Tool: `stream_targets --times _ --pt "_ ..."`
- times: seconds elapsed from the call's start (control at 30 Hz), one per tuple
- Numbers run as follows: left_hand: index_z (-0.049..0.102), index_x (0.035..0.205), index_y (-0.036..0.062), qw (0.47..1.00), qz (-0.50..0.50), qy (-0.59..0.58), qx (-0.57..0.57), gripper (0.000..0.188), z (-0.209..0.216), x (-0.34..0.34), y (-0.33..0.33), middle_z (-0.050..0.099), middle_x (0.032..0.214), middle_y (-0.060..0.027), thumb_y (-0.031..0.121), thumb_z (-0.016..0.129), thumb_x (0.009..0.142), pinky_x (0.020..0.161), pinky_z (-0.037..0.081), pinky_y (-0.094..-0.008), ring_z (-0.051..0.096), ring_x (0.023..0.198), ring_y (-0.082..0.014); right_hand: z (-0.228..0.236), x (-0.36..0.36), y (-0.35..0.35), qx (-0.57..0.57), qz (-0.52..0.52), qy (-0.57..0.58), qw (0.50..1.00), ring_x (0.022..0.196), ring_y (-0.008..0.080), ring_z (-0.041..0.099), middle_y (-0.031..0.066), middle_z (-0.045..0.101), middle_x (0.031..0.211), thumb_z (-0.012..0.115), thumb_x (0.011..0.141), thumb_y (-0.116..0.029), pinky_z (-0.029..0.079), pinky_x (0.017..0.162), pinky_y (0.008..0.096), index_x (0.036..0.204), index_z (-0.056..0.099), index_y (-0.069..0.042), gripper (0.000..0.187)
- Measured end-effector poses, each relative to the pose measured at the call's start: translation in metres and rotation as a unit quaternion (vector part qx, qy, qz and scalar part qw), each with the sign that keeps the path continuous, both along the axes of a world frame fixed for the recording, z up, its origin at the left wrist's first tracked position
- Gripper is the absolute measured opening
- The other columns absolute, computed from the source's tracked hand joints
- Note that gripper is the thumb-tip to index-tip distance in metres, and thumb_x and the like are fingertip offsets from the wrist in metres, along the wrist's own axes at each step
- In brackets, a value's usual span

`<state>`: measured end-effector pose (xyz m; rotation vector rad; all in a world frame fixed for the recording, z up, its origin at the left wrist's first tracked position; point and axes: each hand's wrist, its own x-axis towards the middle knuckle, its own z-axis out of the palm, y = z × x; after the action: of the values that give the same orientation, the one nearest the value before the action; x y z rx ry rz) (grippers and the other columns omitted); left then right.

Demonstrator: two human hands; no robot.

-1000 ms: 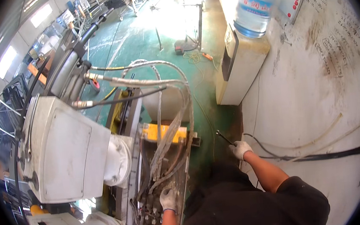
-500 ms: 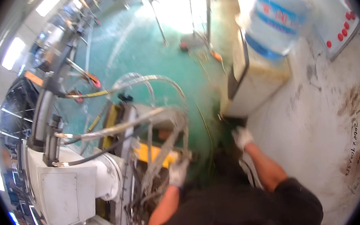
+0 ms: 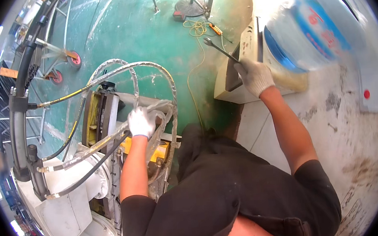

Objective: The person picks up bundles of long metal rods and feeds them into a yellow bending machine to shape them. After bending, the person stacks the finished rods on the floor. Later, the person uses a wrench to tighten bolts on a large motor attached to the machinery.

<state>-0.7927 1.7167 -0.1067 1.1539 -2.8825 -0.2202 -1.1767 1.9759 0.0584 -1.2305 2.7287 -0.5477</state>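
Note:
My right hand (image 3: pixel 257 77), in a whitish knit glove, is closed on the handle of a dark open-end wrench (image 3: pixel 222 51). The wrench's forked head points up and to the left. My left hand (image 3: pixel 141 121), also gloved, is closed on a plastic-wrapped hose (image 3: pixel 110 143) among looping hoses over the machine. Its fingertips are partly blurred. Below it, a yellow machine part (image 3: pixel 160 154) shows between the hoses. The hoses run to black metal fittings (image 3: pixel 35 165) on the left, above a white machine housing (image 3: pixel 65 218).
A water dispenser (image 3: pixel 236 90) carries a large blue-labelled water bottle (image 3: pixel 305 29) on my right, beside a stained white wall panel (image 3: pixel 284 127). Yellow cord (image 3: pixel 192 88) crosses the green floor. Stand legs rise from a round base (image 3: pixel 189 8); a wheeled frame has red casters (image 3: pixel 74 59).
My right hand has risen from low beside the dispenser to its front, and the wrench now shows in it. My left hand has moved up and left onto the hoses. The view has shifted.

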Motion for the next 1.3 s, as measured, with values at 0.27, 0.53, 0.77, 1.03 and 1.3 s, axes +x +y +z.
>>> stream_targets --times 0.27,0.53,0.77,1.03,1.3 --pt "0.068 0.106 0.013 0.988 0.048 -0.149 0.007 0.017 -0.039 0.003 -0.023 0.071 0.103 -0.0088 0.022 0.069 0.091 0.092 0.055 -0.0485 0.07 0.104 -0.0309 -0.03 -0.101 -0.08 0.219 -0.002 0.063 0.974 0.092 0.0458 0.074 0.025 0.076 0.091 0.063 0.106 -0.038 0.057 0.085 0.0574 0.098 0.078 -0.007 0.035" --pt "0.072 0.104 0.0124 0.964 0.169 -0.161 0.129 0.028 -0.036 -0.022 -0.06 0.074 0.105 -0.0134 0.038 0.071 0.095 0.094 0.055 -0.0504 0.072 0.105 -0.035 -0.042 -0.098 -0.172 0.148 -0.117 -0.138 0.972 0.096 0.0484 0.072 0.0267 0.075 0.096 0.065 0.107 -0.037 0.055 0.083 0.0541 0.106 0.078 -0.005 0.035" --pt "0.075 0.108 0.008 0.948 0.206 0.243 0.007 0.017 0.054 -0.116 -0.161 0.072 0.096 -0.0157 0.006 0.071 0.092 0.081 0.057 -0.0508 0.07 0.09 -0.0396 -0.129 -0.187 -0.289 0.237 -0.048 -0.208 0.948 0.102 0.0442 0.075 0.0265 0.078 0.102 0.067 0.104 -0.04 0.057 0.092 0.0496 0.105 0.081 -0.002 0.04" --pt "0.07 0.125 -0.0093 0.824 0.284 0.328 -0.364 0.027 0.244 -0.204 -0.392 0.073 0.119 -0.0197 -0.001 0.07 0.099 0.1 0.057 -0.0456 0.072 0.107 -0.0343 -0.187 -0.34 -0.476 0.314 0.081 -0.184 0.928 0.104 0.0422 0.076 0.0238 0.079 0.104 0.062 0.104 -0.044 0.057 0.094 0.0478 0.105 0.083 -0.005 0.044" --pt "0.075 0.117 0.0012 0.722 0.409 0.181 -0.528 0.027 0.351 -0.217 -0.578 0.075 0.117 -0.0199 0.021 0.073 0.099 0.104 0.051 -0.0513 0.067 0.114 -0.0417 -0.174 -0.413 -0.664 0.256 0.225 -0.16 0.927 0.105 0.045 0.073 0.0261 0.078 0.103 0.062 0.102 -0.044 0.056 0.093 0.0494 0.104 0.081 -0.004 0.044"
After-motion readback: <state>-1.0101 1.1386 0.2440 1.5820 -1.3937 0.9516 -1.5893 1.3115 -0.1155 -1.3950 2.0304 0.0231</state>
